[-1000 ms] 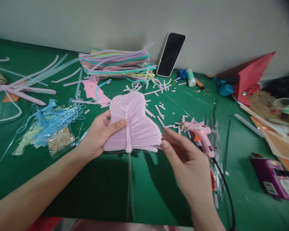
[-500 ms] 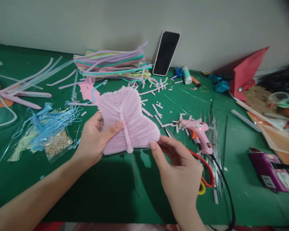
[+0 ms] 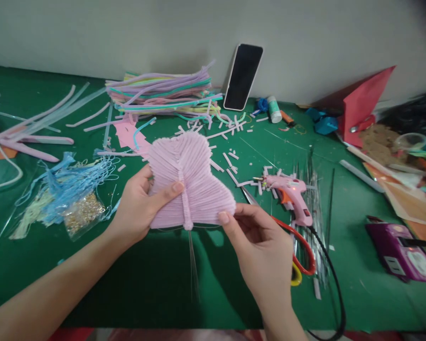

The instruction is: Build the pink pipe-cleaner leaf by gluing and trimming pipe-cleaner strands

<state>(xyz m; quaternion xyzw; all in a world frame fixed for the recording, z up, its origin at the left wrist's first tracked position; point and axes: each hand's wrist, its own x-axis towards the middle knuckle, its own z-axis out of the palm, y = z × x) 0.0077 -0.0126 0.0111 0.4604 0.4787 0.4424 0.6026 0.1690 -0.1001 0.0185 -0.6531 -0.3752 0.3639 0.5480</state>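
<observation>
Above the green desk [image 3: 135, 298], the ribbed lilac piece [image 3: 208, 189] is raised. The right hand [image 3: 264, 251] has advanced its thumb onto the lower right corner; support now appears two-sided. Left hand [image 3: 135, 206] grip: clamped on the left half, thumb at the central rib. Right grip: pinched on that corner.

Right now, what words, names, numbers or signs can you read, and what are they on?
I can't read any.
Small bottle: label too small and blurred.
Purple box: pale patches, too blurred to read.
Glue gun: any marks are too small.
Fuzzy pink piece: no writing shows.
</observation>
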